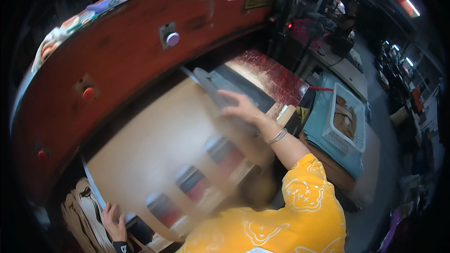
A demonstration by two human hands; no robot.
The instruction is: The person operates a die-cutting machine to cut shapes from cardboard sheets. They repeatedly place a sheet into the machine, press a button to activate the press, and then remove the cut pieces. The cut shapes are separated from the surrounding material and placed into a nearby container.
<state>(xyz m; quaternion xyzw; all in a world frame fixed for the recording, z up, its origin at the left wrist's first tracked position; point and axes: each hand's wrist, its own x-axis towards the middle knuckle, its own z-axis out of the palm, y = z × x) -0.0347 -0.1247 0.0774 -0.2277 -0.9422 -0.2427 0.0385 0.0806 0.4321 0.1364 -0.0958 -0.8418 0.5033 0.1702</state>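
A wide tan sheet (154,122) lies across the bed of a red press, blurred, with several rounded cutouts along its near edge. My right hand (241,107), a bracelet at its wrist, is over the sheet's right side with thumb and fingers apart. Beside those fingers is a long grey piece with a rounded end (206,82); whether they touch it I cannot tell. My left hand (112,225) is at the sheet's lower left corner, fingers stretched out and thumb apart. Just left of it stand several long tan and whitish strips (84,211).
The red press beam (131,47) spans the far side, carrying a lilac knob (172,39) and red buttons (89,93). To the right, a white plastic basket (336,129) of tan pieces sits on stacked blue-green sheets (318,112). People are farther back at the upper right.
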